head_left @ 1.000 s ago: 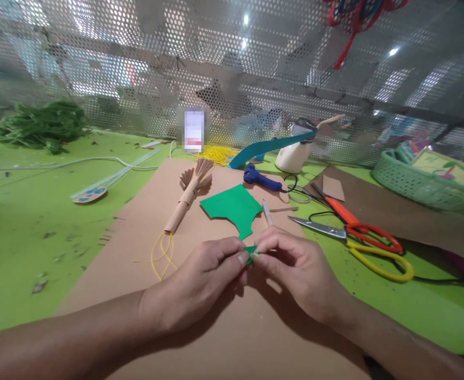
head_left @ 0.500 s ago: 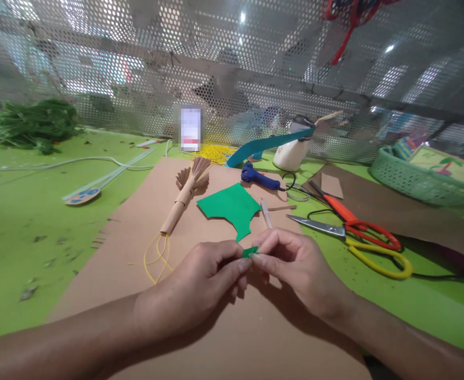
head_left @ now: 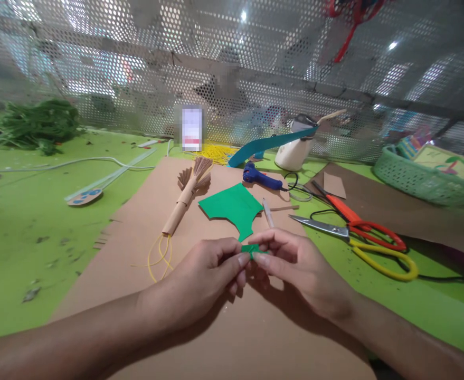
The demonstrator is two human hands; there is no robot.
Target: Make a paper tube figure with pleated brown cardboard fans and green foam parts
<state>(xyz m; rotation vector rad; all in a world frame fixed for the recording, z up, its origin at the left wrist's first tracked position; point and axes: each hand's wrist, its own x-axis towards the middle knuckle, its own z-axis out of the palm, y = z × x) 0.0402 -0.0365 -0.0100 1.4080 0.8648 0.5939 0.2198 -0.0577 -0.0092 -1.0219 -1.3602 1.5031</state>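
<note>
Between my two hands is a small piece of green paper (head_left: 249, 249). My left hand (head_left: 210, 272) pinches its left end between thumb and forefinger. The fingers of my right hand (head_left: 295, 264) are closed on its right end, and they cover part of it. Just beyond my fingertips a larger green paper cut-out (head_left: 232, 203) with curved edges lies on a brown paper sheet (head_left: 136, 227). A rolled brown paper piece (head_left: 178, 208) with a fringed top and yellow cord loops (head_left: 159, 258) lies to the left.
Scissors with yellow and red handles (head_left: 382, 258) and a red-handled tool (head_left: 342, 207) lie right. A blue glue gun (head_left: 263, 177), a pen (head_left: 267, 212) and a white container (head_left: 293, 153) stand or lie beyond. A green basket (head_left: 406, 177) is far right.
More of the small green paper shows between my fingertips, and my right fingers have shifted slightly on it. The whole view has moved a little; the other things lie as before.
</note>
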